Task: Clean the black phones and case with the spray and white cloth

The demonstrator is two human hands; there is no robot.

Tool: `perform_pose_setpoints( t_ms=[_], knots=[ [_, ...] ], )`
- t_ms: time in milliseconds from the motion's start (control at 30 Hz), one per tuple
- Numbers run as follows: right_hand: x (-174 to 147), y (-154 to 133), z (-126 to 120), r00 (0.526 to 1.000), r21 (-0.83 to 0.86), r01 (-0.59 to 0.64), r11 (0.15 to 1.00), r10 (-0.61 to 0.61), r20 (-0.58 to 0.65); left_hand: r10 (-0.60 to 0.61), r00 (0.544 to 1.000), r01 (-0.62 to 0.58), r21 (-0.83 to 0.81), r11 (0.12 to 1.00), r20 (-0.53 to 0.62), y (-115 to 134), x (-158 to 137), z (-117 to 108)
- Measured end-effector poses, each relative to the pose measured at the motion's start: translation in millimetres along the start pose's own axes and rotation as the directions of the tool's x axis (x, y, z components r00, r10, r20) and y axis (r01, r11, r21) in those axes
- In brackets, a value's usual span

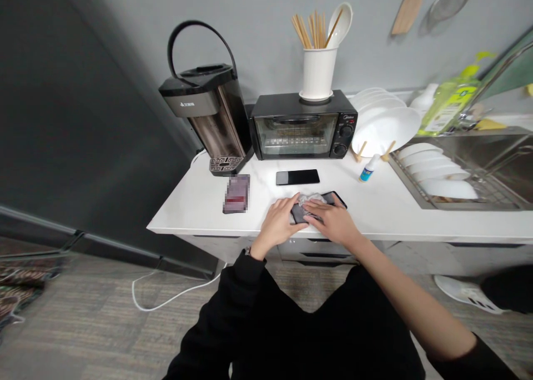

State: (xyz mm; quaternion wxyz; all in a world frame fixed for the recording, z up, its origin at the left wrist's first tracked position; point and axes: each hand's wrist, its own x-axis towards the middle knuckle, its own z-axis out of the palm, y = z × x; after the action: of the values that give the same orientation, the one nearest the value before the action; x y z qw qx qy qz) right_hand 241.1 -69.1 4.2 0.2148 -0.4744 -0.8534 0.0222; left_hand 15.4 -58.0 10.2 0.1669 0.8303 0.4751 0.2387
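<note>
On the front of the white counter (195,202), a dark smartphone (298,213) lies under both my hands. My left hand (276,222) grips its left end, thumb along the near edge and fingers at the far edge. A crumpled grey cloth (311,198) is pressed onto the screen by the fingers of my right hand (336,220), which partly cover it. Behind them rests a second black smartphone (298,177), untouched. To the right stands a small white bottle with a blue label (367,172). A pixelated purplish flat item (236,194) is left of my hands.
A water dispenser (208,102) and a toaster oven (302,127) back the counter. A white holder (318,72) with chopsticks tops the oven. White plates (387,127) stand racked beside the sink (416,197). A person's shoe (466,292) shows at right; a white cable (166,302) crosses the floor.
</note>
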Motion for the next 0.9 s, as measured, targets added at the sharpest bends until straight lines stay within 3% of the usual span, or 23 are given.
perform_pose_setpoints(
  t_ms=[133,233,433,500,600,733,800,900],
  knots=[
    [-19.4,27.0,-1.7,0.979,-0.111,-0.168,0.979,0.152,-0.137,0.001,1.0,-0.001,-0.013,1.0,-0.011,1.3,0.6,1.6],
    [-21.0,7.5,9.3,0.957,-0.105,-0.23,0.967,0.205,-0.206,0.011,1.0,-0.011,-0.034,0.999,-0.003,0.9,1.4,0.3],
    [-1.9,-62.1,23.4,0.997,0.112,-0.036,0.993,0.043,-0.068,0.031,0.999,-0.03,-0.036,0.999,0.03,-4.6,-0.4,-0.7],
    [-7.8,-58.2,15.4,1.0,0.154,0.006,0.988,-0.003,-0.016,0.012,1.0,-0.011,-0.024,1.0,0.022,-4.3,-1.7,-0.7],
    [-25.9,-21.8,-2.3,1.0,0.084,0.015,0.996,-0.016,0.013,0.009,1.0,-0.009,-0.021,1.0,0.007,-0.5,-2.1,-1.5],
    [-35.7,26.3,-13.2,0.992,-0.128,-0.079,0.989,0.066,-0.103,-0.003,1.0,0.003,-0.032,0.999,0.002,3.7,0.3,-2.1],
    [-28.9,23.3,-6.9,0.984,-0.16,-0.121,0.98,0.098,-0.149,-0.007,1.0,0.007,-0.044,0.999,0.001,3.0,1.3,-1.5],
    [-12.8,-17.1,11.4,0.984,-0.094,-0.104,0.99,0.088,-0.157,0.012,1.0,-0.011,-0.063,0.998,0.009,-0.5,1.6,-0.2]
  ],
)
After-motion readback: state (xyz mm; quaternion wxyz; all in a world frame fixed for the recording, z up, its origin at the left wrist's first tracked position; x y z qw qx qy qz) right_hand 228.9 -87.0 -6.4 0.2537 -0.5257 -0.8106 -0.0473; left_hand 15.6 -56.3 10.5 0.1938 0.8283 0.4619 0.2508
